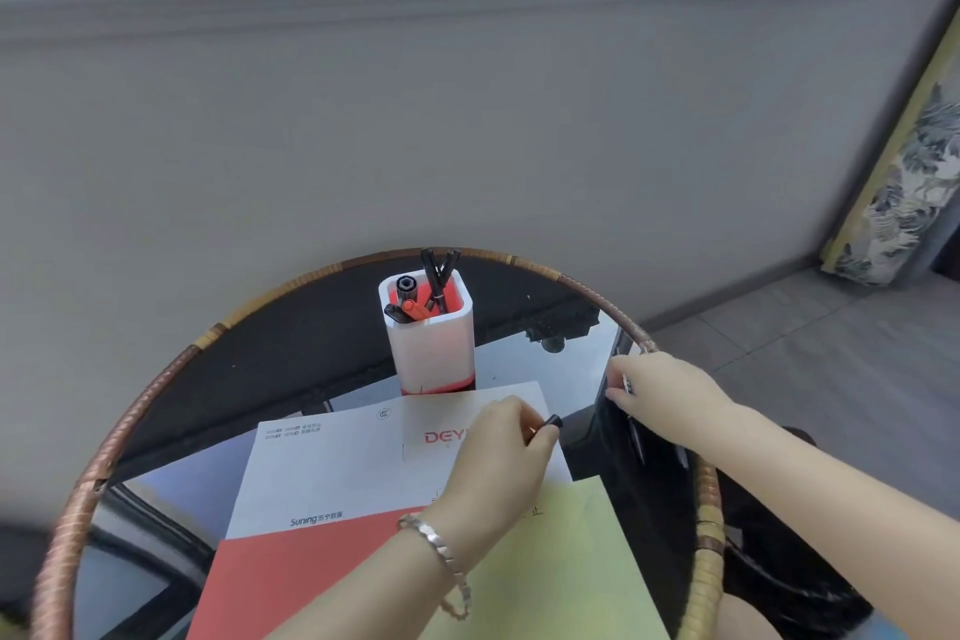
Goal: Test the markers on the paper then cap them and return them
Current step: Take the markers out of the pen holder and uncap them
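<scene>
A white and red pen holder (pixel 431 338) stands at the back of the round glass table (pixel 249 369) with several markers (pixel 434 278) sticking out. In front of it lie a white printed sheet (pixel 337 468), a red sheet (pixel 291 577) and a yellow sheet (pixel 561 561). My left hand (pixel 498 463), a bracelet on its wrist, is closed over the white sheet on a black marker cap (pixel 551 421) that pokes out past the fingers. My right hand (pixel 660 395) is closed near the table's right rim on a small item with a silvery glint; I cannot tell what it is.
The table has a woven rattan rim (pixel 706 535) and stands against a grey wall below a window. A patterned cushion (pixel 904 182) leans at the far right. Dark fabric (pixel 644 463) lies at the table's right side under my right forearm.
</scene>
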